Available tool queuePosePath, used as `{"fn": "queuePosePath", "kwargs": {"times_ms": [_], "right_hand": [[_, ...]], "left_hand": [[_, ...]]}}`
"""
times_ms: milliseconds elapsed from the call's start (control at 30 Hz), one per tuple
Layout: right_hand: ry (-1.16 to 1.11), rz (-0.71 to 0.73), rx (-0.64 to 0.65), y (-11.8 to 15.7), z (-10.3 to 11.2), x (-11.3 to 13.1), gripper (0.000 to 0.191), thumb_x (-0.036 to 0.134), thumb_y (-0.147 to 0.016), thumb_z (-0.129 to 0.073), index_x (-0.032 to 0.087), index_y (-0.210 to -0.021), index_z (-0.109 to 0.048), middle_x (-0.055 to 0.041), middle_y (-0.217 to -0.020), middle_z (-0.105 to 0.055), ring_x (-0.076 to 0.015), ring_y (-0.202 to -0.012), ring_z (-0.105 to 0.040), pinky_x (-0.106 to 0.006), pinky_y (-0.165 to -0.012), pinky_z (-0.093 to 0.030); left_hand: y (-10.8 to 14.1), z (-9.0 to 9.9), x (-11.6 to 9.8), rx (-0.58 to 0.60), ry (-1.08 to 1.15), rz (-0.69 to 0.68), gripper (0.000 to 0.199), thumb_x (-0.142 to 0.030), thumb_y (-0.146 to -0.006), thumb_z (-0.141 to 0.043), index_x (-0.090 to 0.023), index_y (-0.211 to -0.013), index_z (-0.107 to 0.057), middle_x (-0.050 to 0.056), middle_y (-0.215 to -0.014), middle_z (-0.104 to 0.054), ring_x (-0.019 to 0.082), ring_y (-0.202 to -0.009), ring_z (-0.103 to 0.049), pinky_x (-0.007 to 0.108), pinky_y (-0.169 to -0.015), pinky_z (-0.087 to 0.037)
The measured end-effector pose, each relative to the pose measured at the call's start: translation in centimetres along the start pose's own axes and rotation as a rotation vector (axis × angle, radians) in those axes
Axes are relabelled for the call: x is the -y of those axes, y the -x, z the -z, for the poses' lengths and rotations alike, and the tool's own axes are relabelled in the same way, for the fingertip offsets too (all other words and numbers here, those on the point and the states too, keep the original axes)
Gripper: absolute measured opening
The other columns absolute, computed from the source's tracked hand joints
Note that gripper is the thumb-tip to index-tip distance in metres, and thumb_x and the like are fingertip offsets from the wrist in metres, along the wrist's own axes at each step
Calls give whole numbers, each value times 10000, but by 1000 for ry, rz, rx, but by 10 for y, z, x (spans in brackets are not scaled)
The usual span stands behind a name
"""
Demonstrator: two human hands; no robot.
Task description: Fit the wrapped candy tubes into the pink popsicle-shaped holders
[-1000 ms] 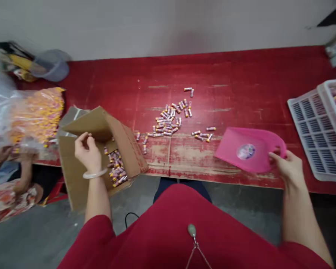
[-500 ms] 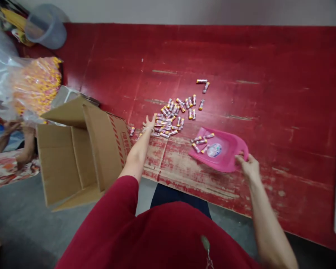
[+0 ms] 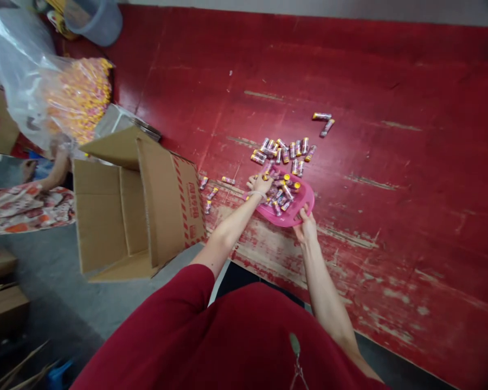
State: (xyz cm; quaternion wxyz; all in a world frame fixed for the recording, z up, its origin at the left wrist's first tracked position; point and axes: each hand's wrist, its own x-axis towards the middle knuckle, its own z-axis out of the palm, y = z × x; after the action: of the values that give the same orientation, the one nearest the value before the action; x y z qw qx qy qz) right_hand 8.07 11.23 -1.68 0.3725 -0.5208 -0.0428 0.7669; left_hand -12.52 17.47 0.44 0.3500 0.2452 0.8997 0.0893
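Note:
A pink plastic scoop (image 3: 307, 197) rests on the red table, with several small yellow-capped tubes (image 3: 287, 192) piled in it. My right hand (image 3: 306, 225) grips the scoop's handle end. At the scoop's left side my left hand (image 3: 260, 185) touches the tubes, its fingers spread over them. Behind the scoop lie several more tubes (image 3: 298, 147), two of them (image 3: 327, 128) farther off. A few loose tubes (image 3: 212, 193) are left of my left hand, near the box.
An open cardboard box (image 3: 173, 200) stands at the left table edge. Beyond it are a plastic bag of yellow and pink pieces (image 3: 81, 97), a grey bucket (image 3: 100, 24) and a person's arm (image 3: 57, 170). The red table (image 3: 390, 81) extends rightward.
The scoop has moved left under the tubes with my right hand and now holds many more. My left hand has moved onto the scoop's tubes. The camera view has shifted.

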Motion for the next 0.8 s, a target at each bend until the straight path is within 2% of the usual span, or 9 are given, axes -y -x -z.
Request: {"fn": "queuePosePath", "kwargs": {"times_ms": [167,233,300,400,467,533,667,733,800], "right_hand": [[-22,-18,107,10,22,9,322,296,-721,-766,261,-1009,-625,40,-999,-724,-136,-926,-688,-369,-922,-548],[-18,-3,129,23,24,16,281,309,-735,-773,257,-964,-618,60,-891,-705,-125,-821,-677,-370,-878,-563],[-27,28,177,41,17,28,278,314,-728,-794,250,-931,-615,88,-764,-643,-95,-673,-620,-312,-789,-572],[-43,86,254,77,-14,55,311,299,-689,-831,239,-919,-632,104,-684,-552,-53,-552,-514,-183,-635,-523],[-17,129,310,105,-49,75,296,291,-692,-826,232,-923,-651,87,-697,-544,-50,-546,-498,-154,-580,-490],[15,162,380,135,-93,92,253,276,-704,-808,220,-903,-661,65,-704,-541,-59,-545,-493,-156,-546,-473],[51,95,663,199,-186,108,227,235,-688,-819,177,-802,-631,54,-647,-481,-53,-522,-438,-145,-481,-399],[111,41,813,227,-228,104,249,218,-680,-830,169,-772,-604,61,-626,-455,-46,-512,-410,-148,-482,-384],[256,36,888,250,-267,93,237,214,-688,-819,161,-804,-619,48,-634,-496,-58,-518,-439,-173,-497,-406]], "left_hand": [[57,-2,-11,18,13,-176,510,-443,-821,-774,-202,-1250,-642,242,-1467,-456,406,-1445,-329,545,-1172,-251],[84,15,-15,23,16,-265,572,-411,-809,-798,-233,-1324,-621,228,-1549,-395,418,-1474,-288,571,-1192,-223],[114,46,-15,-31,30,-363,608,-415,-823,-791,-263,-1378,-595,188,-1609,-341,402,-1515,-222,570,-1223,-188],[161,125,-5,-269,102,-579,590,-576,-898,-656,-301,-1411,-564,114,-1602,-387,331,-1548,-188,530,-1277,-130],[189,197,7,-448,200,-651,630,-691,-905,-555,-325,-1418,-548,71,-1604,-392,318,-1557,-180,536,-1284,-117],[210,277,24,-516,352,-626,691,-751,-896,-499,-334,-1447,-510,52,-1614,-378,337,-1557,-186,556,-1262,-175],[224,420,68,-363,646,-394,702,-779,-917,-391,-360,-1474,-476,46,-1534,-485,412,-1493,-320,626,-1137,-343],[217,465,94,-221,711,-277,729,-801,-902,-389,-340,-1455,-507,74,-1454,-565,404,-1416,-446,594,-1102,-406],[204,486,123,-96,729,-170,734,-816,-892,-389,-310,-1394,-565,88,-1328,-652,362,-1308,-565,544,-1066,-467]]}}
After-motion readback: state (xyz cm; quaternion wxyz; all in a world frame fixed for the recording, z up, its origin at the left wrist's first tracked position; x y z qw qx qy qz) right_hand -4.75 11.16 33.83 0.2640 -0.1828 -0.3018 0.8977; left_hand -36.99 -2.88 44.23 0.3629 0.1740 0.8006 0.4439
